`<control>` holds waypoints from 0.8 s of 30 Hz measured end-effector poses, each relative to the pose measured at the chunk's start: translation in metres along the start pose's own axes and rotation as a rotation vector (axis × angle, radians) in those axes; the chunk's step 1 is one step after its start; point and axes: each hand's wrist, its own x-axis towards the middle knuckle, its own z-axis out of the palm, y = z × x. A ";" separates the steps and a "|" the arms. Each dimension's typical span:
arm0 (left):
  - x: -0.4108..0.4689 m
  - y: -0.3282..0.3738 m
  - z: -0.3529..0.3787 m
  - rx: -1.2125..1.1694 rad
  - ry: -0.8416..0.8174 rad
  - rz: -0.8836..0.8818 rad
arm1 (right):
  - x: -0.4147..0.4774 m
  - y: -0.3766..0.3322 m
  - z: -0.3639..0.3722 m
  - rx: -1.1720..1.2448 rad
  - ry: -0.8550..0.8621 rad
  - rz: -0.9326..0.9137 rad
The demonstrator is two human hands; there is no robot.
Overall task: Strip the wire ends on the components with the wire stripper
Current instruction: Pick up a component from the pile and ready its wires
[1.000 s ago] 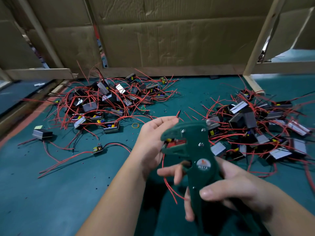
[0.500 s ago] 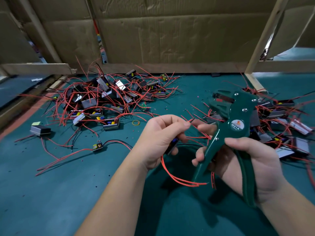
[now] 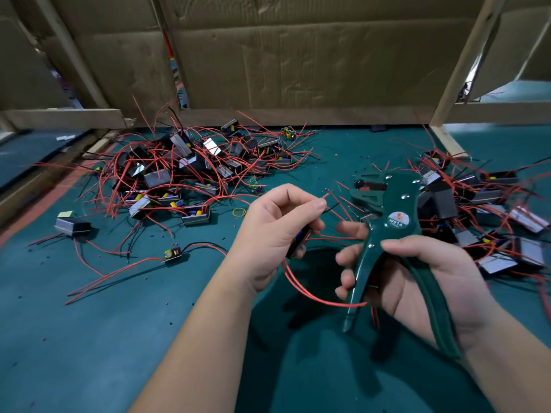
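Pinching two lead ends (image 3: 327, 205), one red and one black, between thumb and forefinger, my left hand (image 3: 277, 231) points them toward the wire stripper (image 3: 393, 222). Its lower fingers curl round the small component (image 3: 298, 239) that carries those leads. The red leads (image 3: 313, 296) loop down from the component and reach the tool's near handle. My right hand (image 3: 423, 281) grips the stripper by both handles, thumb on top, handles spread. The jaws stand near the lead ends but apart from them. Both hands hang above the near middle of the surface (image 3: 89, 323).

Change: a second ago the stripper head sat against my left hand with a lead in its jaws. It has since swung off to the right, and the handles have opened. Judgement: one stripping stroke is finished, and the next ends are being presented. Whether the pinched tips are already bare cannot be told.

One pile of components (image 3: 185, 174) lies toward the far left corner. A second pile (image 3: 477, 204) lies along the right edge.
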 end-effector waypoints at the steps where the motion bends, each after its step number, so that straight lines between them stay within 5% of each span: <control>1: 0.000 0.000 -0.001 -0.003 -0.026 0.001 | 0.000 0.000 0.000 -0.002 0.006 0.038; 9: 0.003 0.001 -0.015 0.084 -0.003 0.051 | -0.005 -0.003 -0.001 -0.120 -0.252 0.215; 24: 0.005 -0.002 -0.026 0.184 -0.049 0.100 | -0.003 -0.002 -0.004 -0.189 -0.182 0.263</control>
